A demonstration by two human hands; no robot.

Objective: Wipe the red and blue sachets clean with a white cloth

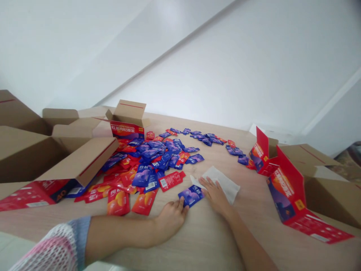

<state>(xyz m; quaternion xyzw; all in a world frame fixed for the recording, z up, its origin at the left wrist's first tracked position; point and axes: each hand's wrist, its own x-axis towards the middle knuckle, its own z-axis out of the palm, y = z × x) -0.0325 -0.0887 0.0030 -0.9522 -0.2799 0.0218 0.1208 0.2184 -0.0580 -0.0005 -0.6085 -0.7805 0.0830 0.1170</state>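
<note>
Far left: open cardboard cartons [19, 158] on a pale wood counter [203, 241], a flattened red carton [34, 195] in front of them. Next, an upright open carton with a red printed face [126, 130], then a loose heap of blue and red sachets [149, 162].

Lower centre: left hand [172, 220], palm down, forearm nearly level across the counter, knit sleeve [56, 248] at the upper arm. Fingers [183, 210] loosely spread, tips at the lower edge of one blue sachet [191, 196], no visible grip. Sachet flat on the counter between both hands, long axis nearly left-right, right end angled slightly toward the far side.

Right hand [216, 195], forearm rising from the bottom edge, palm down, fingers [204, 183] extended and open on a white cloth [225, 184], just beside the sachet's right end.

Farther right: scattered blue sachets [234, 151], a red-and-purple carton [263, 158], a larger red-and-purple carton [287, 188], a cardboard carton [324, 195].
</note>
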